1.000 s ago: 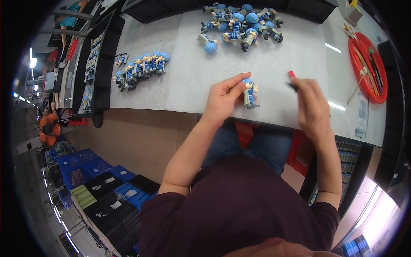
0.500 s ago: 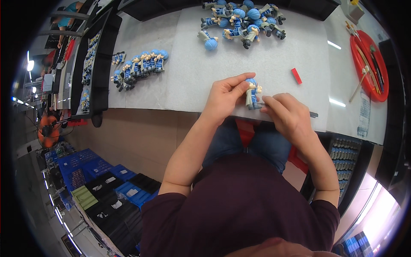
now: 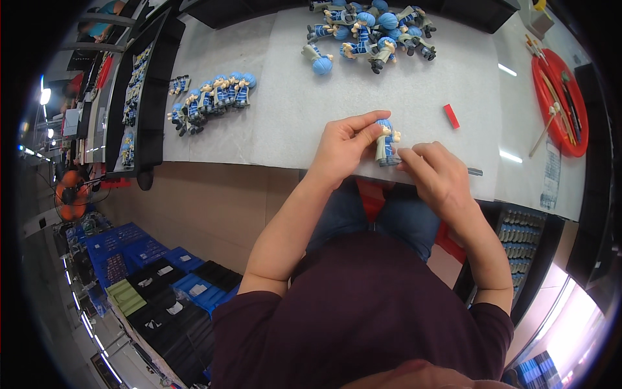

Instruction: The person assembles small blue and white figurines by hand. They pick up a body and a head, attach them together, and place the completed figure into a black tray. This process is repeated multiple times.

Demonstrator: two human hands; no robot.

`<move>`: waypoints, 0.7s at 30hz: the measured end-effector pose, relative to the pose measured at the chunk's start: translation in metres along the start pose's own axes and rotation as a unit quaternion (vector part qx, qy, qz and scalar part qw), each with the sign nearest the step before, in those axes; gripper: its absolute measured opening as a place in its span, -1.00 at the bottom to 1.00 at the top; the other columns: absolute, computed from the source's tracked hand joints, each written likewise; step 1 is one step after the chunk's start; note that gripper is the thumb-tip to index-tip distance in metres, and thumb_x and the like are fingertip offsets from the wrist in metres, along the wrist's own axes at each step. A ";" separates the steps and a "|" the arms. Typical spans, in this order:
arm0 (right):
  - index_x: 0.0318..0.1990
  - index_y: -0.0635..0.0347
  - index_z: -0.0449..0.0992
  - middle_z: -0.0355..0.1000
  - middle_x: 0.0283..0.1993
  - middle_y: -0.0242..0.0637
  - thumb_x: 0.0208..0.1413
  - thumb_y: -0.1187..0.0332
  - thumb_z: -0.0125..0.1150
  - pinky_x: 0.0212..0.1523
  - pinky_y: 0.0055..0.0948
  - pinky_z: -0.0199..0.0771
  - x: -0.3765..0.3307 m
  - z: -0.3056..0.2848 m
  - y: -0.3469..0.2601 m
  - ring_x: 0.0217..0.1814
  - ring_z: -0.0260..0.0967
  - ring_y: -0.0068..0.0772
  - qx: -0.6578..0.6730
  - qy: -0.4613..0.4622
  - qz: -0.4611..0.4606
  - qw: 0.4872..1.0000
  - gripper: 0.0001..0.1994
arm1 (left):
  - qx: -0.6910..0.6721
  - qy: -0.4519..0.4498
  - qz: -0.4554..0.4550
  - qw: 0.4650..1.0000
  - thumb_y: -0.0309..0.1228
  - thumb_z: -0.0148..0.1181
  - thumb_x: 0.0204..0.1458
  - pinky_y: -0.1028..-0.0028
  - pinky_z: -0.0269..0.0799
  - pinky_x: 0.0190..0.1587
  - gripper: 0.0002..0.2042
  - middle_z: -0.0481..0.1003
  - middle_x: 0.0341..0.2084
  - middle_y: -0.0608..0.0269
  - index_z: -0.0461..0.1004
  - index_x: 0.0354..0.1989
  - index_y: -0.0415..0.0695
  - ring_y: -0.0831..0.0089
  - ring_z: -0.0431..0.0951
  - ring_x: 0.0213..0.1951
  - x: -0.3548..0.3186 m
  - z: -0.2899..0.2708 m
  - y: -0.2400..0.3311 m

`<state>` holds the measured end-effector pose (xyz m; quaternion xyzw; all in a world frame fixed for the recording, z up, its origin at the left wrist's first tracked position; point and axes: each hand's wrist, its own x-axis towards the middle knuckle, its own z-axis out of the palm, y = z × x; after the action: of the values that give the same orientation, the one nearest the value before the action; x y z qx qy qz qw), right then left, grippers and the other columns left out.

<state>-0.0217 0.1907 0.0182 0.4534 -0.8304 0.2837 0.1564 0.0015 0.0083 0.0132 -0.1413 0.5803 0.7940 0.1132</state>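
Observation:
Above the table's front edge, my left hand point(image 3: 346, 147) pinches a small figurine point(image 3: 387, 146) between thumb and fingers near its head. The figurine is upright, with blue hair, a blue-and-cream outfit and dark shoes. My right hand point(image 3: 438, 170) is closed around a thin dark-handled tool point(image 3: 475, 172); its handle end sticks out past the hand. The fingertips and the tool's front part are close to the figurine's lower body. Whether the tip touches it I cannot tell, and the tool's exact kind is hidden by the fingers.
Similar figurines lie in a pile point(image 3: 372, 35) at the back, and several stand grouped point(image 3: 217, 94) at the left. A small red block point(image 3: 451, 116) lies to the right. Beyond it a red tray point(image 3: 578, 97) holds brushes and sticks. Black trays point(image 3: 159, 91) border the table.
The figurine in my left hand has shifted slightly to the right and looks a little turned. My right hand stays close to its lower part, still gripping the tool.

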 end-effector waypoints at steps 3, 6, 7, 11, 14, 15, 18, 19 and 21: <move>-0.32 0.19 0.46 0.31 -0.47 -0.38 -0.21 0.43 0.27 -0.56 -0.50 0.30 -0.001 0.000 0.000 -0.49 0.30 -0.48 -0.002 0.000 0.000 1.000 -0.77 | 0.003 0.005 -0.001 1.000 -0.47 -0.01 0.10 0.49 0.46 -0.14 -0.73 0.49 -0.24 0.14 0.38 -0.03 -0.24 0.48 0.49 -0.21 0.000 0.000 -0.001; -0.33 0.17 0.45 0.30 -0.47 -0.38 -0.22 0.43 0.27 -0.56 -0.50 0.30 -0.002 0.001 0.000 -0.49 0.30 -0.48 -0.002 -0.002 0.001 1.000 -0.78 | -0.004 0.006 -0.006 1.000 -0.48 -0.01 0.09 0.49 0.47 -0.14 -0.74 0.49 -0.24 0.13 0.39 -0.03 -0.25 0.48 0.50 -0.22 0.000 0.001 0.000; -0.33 0.17 0.45 0.30 -0.47 -0.39 -0.22 0.43 0.27 -0.56 -0.50 0.30 -0.002 0.001 0.000 -0.49 0.30 -0.47 -0.001 -0.003 0.001 1.000 -0.78 | -0.004 0.006 -0.005 1.000 -0.48 -0.01 0.09 0.49 0.47 -0.14 -0.74 0.49 -0.24 0.13 0.39 -0.04 -0.25 0.48 0.50 -0.22 0.000 0.001 0.000; -0.33 0.15 0.45 0.30 -0.46 -0.39 -0.23 0.43 0.27 -0.57 -0.50 0.30 -0.002 0.000 0.001 -0.50 0.29 -0.47 -0.003 -0.013 -0.001 1.000 -0.78 | 0.000 0.007 -0.002 1.000 -0.49 -0.01 0.09 0.49 0.46 -0.14 -0.74 0.49 -0.24 0.13 0.39 -0.04 -0.25 0.47 0.50 -0.22 0.000 0.002 0.000; -0.33 0.15 0.45 0.30 -0.46 -0.39 -0.24 0.44 0.26 -0.57 -0.50 0.30 -0.002 0.000 0.001 -0.50 0.28 -0.47 -0.003 -0.009 -0.001 1.000 -0.77 | 0.012 0.014 -0.003 1.000 -0.50 0.00 0.09 0.48 0.46 -0.14 -0.74 0.49 -0.24 0.12 0.39 -0.04 -0.26 0.47 0.49 -0.21 0.000 0.003 0.001; -0.33 0.15 0.45 0.30 -0.46 -0.40 -0.25 0.44 0.26 -0.57 -0.50 0.30 -0.002 0.000 0.000 -0.50 0.28 -0.48 -0.005 -0.007 0.003 1.000 -0.77 | 0.011 0.014 -0.003 1.000 -0.50 0.00 0.09 0.48 0.46 -0.13 -0.74 0.49 -0.24 0.12 0.39 -0.04 -0.26 0.47 0.49 -0.21 0.000 0.003 0.000; -0.34 0.15 0.45 0.30 -0.46 -0.40 -0.26 0.45 0.26 -0.57 -0.50 0.30 -0.003 0.000 0.000 -0.49 0.28 -0.49 -0.010 -0.009 0.005 1.000 -0.77 | 0.010 0.013 -0.002 1.000 -0.50 0.00 0.08 0.48 0.47 -0.13 -0.74 0.49 -0.24 0.12 0.39 -0.04 -0.26 0.47 0.49 -0.21 0.000 0.003 -0.001; -0.34 0.15 0.45 0.30 -0.46 -0.40 -0.27 0.45 0.26 -0.57 -0.50 0.30 -0.004 0.000 0.000 -0.49 0.28 -0.49 -0.012 -0.012 0.004 1.000 -0.76 | 0.010 0.013 -0.002 1.000 -0.50 0.00 0.08 0.48 0.47 -0.13 -0.74 0.49 -0.23 0.12 0.39 -0.05 -0.26 0.47 0.49 -0.20 0.000 0.003 -0.001; -0.33 0.15 0.45 0.30 -0.45 -0.40 -0.27 0.45 0.26 -0.56 -0.49 0.30 -0.004 0.000 0.001 -0.49 0.28 -0.49 -0.013 -0.019 0.001 1.000 -0.75 | 0.011 0.014 -0.001 1.000 -0.51 0.01 0.08 0.48 0.47 -0.13 -0.74 0.49 -0.23 0.13 0.39 -0.05 -0.26 0.47 0.49 -0.20 0.000 0.003 -0.002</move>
<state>-0.0206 0.1936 0.0158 0.4560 -0.8371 0.2643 0.1466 0.0013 0.0114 0.0124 -0.1514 0.5908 0.7852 0.1072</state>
